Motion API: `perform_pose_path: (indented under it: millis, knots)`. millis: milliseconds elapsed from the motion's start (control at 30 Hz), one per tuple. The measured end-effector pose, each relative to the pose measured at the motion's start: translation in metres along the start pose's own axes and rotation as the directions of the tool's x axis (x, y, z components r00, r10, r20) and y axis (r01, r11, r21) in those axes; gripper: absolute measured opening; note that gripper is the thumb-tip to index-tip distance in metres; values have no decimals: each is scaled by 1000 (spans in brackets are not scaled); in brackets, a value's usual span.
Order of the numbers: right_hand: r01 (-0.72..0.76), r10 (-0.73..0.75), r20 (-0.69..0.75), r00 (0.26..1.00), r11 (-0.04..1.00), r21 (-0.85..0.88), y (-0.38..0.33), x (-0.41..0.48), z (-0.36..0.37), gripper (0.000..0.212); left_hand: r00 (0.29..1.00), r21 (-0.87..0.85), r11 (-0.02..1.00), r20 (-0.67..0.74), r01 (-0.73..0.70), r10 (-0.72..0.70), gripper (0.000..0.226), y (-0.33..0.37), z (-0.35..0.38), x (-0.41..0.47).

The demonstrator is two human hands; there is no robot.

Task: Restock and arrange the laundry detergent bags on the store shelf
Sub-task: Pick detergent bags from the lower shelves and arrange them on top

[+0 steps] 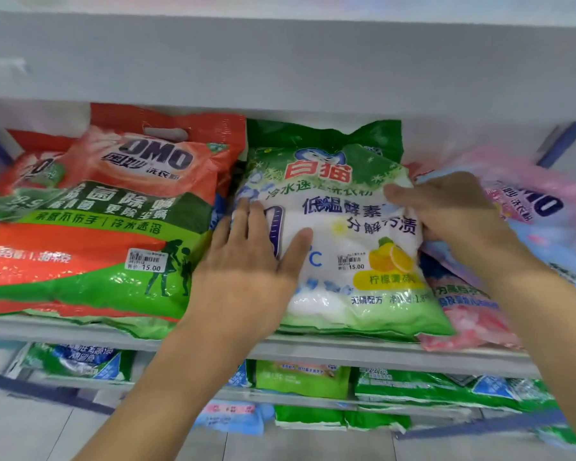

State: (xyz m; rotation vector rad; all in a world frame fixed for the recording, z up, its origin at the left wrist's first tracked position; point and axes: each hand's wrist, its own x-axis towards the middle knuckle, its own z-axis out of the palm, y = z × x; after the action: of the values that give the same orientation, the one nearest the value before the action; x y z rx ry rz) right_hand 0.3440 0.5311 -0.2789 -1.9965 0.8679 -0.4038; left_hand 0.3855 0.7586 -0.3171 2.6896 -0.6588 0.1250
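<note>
Up on the shelf [379, 356], the green and white detergent bag [356, 227] lies on its back in the middle slot, its bottom seam at the shelf's front lip and its green top pointing toward the back wall. Both hands are on it, one at each side and well apart. The left hand [246, 261] lies flat against the bag's left part, with straight fingers pointing up along the edge and the thumb spread across the printed front. The right hand [453, 214] holds the upper right edge: its thumb lies across the front, and its fingers curl round the side, tucked between this bag and the pink bag [542, 224] next to it. A small price sticker [351, 261] sits on the front, beside a printed lemon. On the left, a red OMO bag [113, 211] lies flat just beside it, nearly touching, on top of other red bags. The pink bag on the right leans over a stack of pink and blue packs, which the middle bag's right edge overlaps. Below, lower shelves carry more green bags [413, 387] and a light blue pack [233, 414], all blurred.
</note>
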Motion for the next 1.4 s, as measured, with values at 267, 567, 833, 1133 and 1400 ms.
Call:
perform_pose_path:
  millis: [267,567,833,1133,1400]
  knots:
    - [98,-69,97,993,937,-335,12,-30,21,42,999,-1,1000,-46,26,-26,99,5,4,-3]
    - [429,-471,11,882,793,-432,48,-91,58,56,957,-24,996,-279,-87,77,69,-4,15,-18]
    - [324,-367,7,930,811,-488,31,-113,53,47,989,-27,989,19,-143,144,71,-10,-14,-39]
    - [329,-297,142,944,868,-371,-14,-155,45,43,947,24,999,-320,25,-16,51,-75,-82,-73]
    - [172,-187,309,933,982,75,-91,-170,117,37,917,-145,929,-167,340,-362,79,-161,-118,-55]
